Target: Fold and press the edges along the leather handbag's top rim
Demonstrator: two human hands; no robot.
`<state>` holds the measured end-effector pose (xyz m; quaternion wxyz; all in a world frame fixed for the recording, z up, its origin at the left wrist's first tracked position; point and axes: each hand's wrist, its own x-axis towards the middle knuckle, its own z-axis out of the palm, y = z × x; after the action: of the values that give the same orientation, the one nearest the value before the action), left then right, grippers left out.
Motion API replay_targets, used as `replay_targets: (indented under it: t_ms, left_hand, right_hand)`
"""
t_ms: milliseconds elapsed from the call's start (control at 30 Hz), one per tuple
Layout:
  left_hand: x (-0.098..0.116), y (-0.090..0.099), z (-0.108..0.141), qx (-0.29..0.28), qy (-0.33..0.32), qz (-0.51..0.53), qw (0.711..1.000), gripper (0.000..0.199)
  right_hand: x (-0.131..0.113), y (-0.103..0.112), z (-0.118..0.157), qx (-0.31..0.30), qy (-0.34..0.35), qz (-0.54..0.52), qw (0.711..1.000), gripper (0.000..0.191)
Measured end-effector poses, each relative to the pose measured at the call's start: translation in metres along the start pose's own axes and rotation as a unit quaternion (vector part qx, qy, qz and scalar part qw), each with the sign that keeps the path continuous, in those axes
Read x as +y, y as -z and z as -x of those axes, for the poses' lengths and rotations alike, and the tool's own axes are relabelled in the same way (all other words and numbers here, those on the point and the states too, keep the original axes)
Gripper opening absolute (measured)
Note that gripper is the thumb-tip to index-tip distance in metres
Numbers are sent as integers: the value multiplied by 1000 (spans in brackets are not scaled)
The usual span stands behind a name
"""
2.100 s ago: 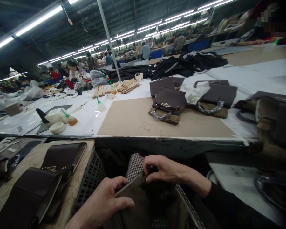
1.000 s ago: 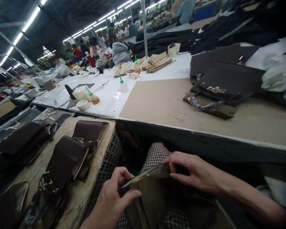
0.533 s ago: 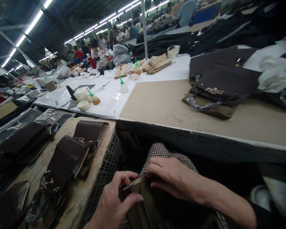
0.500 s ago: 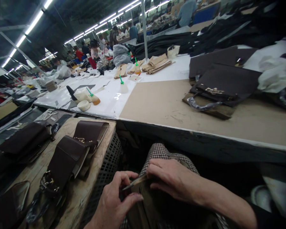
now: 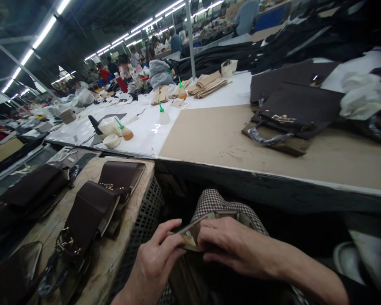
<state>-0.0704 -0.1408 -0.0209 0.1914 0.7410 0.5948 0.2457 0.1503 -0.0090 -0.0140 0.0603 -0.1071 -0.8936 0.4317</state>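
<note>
On my lap lies a dark olive-brown bag piece (image 5: 190, 275), its edge turned up between my hands. My left hand (image 5: 155, 258) pinches that edge from the left, thumb below and fingers on top. From the right, my right hand (image 5: 231, 241) has its fingers curled over the same edge, close to the left fingertips. A tan strip of the lining shows between the two hands. Checkered cloth (image 5: 214, 201) covers my knee beneath. Most of the bag piece's lower body is in dark shadow.
Dark brown handbags (image 5: 89, 207) lie on a worn wooden board (image 5: 120, 237) at left, above a black crate (image 5: 149, 201). A tabletop (image 5: 203, 135) ahead bears another handbag (image 5: 301, 106), green-tipped glue bottles (image 5: 163, 114) and brown paper pieces (image 5: 208, 84). People work far behind.
My left fingers have closed down onto the edge, where thumb and forefinger were apart before. The edge has opened to show more tan lining. My right hand has shifted only slightly.
</note>
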Motion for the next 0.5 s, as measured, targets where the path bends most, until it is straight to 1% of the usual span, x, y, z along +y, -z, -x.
replay_targets:
  t_ms: [67, 133, 200, 300, 333, 400, 500]
  left_hand:
    - [1, 0, -1, 1, -19, -12, 1000, 27]
    - [5, 4, -2, -12, -29, -21, 999, 26]
    - [13, 9, -5, -44, -12, -17, 999, 21]
    - [27, 16, -11, -83, 39, 9, 996, 14]
    - [30, 16, -13, -82, 57, 16, 995, 16]
    - [34, 15, -16, -63, 79, 17, 995, 18]
    - [31, 6, -15, -18, 65, 4, 998, 15]
  right_hand:
    - [-1, 0, 2, 3, 3, 4, 1000, 11]
    - [-2, 1, 4, 12, -3, 3, 1000, 10]
    - [-3, 1, 5, 33, -29, -8, 999, 9]
    - [-6, 2, 4, 56, -57, -34, 996, 14]
    - [-7, 3, 3, 55, -52, -34, 997, 16]
    - [-7, 2, 2, 45, -31, -22, 998, 21]
    - [-5, 1, 0, 38, -19, -9, 999, 26]
